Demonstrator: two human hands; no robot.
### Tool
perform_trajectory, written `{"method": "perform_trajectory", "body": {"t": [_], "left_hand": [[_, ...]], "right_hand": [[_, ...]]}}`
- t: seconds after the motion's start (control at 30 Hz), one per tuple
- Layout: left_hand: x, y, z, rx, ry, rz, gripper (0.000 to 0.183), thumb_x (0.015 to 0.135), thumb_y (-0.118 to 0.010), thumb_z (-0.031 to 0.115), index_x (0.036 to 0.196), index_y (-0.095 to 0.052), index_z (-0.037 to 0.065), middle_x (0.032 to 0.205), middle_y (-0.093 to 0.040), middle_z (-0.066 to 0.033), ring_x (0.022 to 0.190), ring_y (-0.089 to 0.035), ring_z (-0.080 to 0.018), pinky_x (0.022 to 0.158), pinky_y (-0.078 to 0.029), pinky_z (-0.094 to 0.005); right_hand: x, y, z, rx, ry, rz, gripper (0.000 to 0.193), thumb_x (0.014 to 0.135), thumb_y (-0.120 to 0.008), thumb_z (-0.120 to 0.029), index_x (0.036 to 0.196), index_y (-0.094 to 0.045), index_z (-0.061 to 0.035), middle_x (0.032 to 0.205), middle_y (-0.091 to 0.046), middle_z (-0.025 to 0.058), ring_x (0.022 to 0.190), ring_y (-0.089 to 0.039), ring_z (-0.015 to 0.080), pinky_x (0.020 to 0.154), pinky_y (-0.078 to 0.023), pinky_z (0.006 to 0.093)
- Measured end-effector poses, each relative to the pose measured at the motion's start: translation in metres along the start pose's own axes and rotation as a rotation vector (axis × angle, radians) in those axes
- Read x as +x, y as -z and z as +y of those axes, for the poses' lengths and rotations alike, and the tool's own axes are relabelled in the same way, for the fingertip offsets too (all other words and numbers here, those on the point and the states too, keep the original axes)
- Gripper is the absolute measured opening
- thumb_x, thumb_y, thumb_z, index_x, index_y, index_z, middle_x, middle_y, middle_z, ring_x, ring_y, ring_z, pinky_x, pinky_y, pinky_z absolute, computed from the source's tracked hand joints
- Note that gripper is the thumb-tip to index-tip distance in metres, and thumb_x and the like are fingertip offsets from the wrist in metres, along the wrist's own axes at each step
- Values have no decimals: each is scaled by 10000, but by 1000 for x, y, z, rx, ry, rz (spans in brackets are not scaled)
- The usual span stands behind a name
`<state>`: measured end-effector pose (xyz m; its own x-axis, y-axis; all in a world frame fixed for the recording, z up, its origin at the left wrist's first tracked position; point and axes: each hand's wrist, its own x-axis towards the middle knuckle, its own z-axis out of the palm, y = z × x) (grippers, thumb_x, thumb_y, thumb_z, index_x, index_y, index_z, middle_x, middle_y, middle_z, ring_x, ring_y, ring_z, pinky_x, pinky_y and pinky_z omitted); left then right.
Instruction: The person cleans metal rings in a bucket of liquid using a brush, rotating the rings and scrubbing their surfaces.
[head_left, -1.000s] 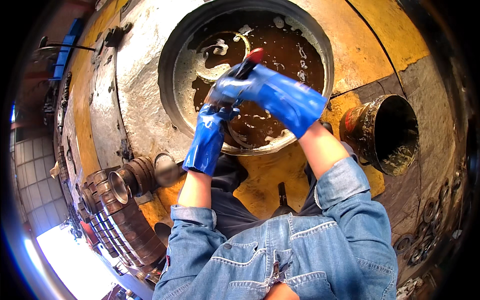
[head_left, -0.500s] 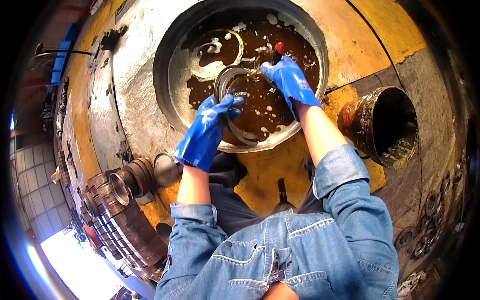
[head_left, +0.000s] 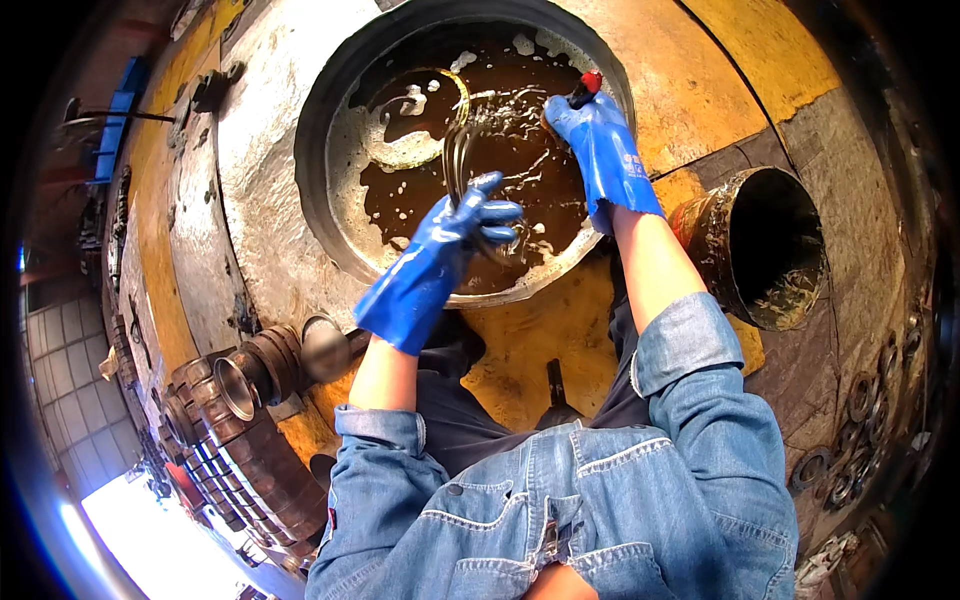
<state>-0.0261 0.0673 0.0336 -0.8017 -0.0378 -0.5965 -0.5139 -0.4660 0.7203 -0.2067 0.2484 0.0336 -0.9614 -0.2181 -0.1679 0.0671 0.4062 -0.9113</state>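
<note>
A wide, dark-rimmed round basin [head_left: 312, 165] holds brown liquid with patches of pale foam. My left hand [head_left: 450, 235], in a wet blue rubber glove, is closed around thin metal rings [head_left: 456, 165], which stand nearly edge-on over the liquid. My right hand [head_left: 600, 150], gloved the same way, is closed around a black handle with a red end [head_left: 590, 82] near the basin's right side. The working end of that tool is hidden by the glove and splashes. Another large ring [head_left: 465, 98] lies partly under the liquid at the back left.
An open metal cylinder [head_left: 700, 230] lies right of the basin. Several rusty cylindrical parts [head_left: 255, 450] are lined up at lower left. Several loose rings [head_left: 860, 400] lie at far right. A black handle-like piece [head_left: 556, 385] stands between my legs.
My right hand has moved right with the red-ended tool, away from the rings. My left hand has shifted slightly right, and the rings have turned more edge-on. The liquid is splashing.
</note>
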Motion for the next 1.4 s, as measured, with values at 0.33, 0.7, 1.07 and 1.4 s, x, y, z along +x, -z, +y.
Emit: {"method": "perform_trajectory", "body": {"t": [0.33, 0.7, 1.07, 1.4], "left_hand": [[-14, 64, -13, 162, -399, 296, 388, 1073, -637, 243, 1301, -642, -71, 1177, -741, -163, 1033, -736, -244, 943, -595, -344], [-22, 51, -4, 120, -268, 288, 381, 1036, -680, 219, 1314, -663, -41, 1168, -762, -169, 1008, -733, -221, 965, -583, -362], [-18, 25, 5, -47, -234, 219, 412, 1073, -642, 216, 1375, -604, -60, 1133, -773, -135, 714, -608, -81, 735, -537, -270], [-59, 43, 59, -371, -542, -24, 425, 1123, -533, 242, 1489, -541, 25, 1245, -759, -74, 558, -411, 13, 597, -441, -216]], "right_hand": [[-13, -89, -54, 184, 257, -938, 300, 922, -694, -305, 1078, -792, -68, 999, -787, 90, 868, -699, 172, 856, -555, 318], [15, -91, -6, 525, 37, -690, 285, 963, -660, -309, 896, -768, -54, 831, -742, 53, 805, -671, 135, 737, -510, 302], [-6, -48, -16, -93, -31, -223, 446, 892, -685, -458, 1048, -769, -48, 941, -758, 147, 926, -718, 278, 897, -541, 372], [-20, -29, -49, -319, 478, -201, 436, 920, -721, -474, 1177, -768, -125, 1100, -776, 115, 1032, -734, 298, 933, -579, 385]]}}
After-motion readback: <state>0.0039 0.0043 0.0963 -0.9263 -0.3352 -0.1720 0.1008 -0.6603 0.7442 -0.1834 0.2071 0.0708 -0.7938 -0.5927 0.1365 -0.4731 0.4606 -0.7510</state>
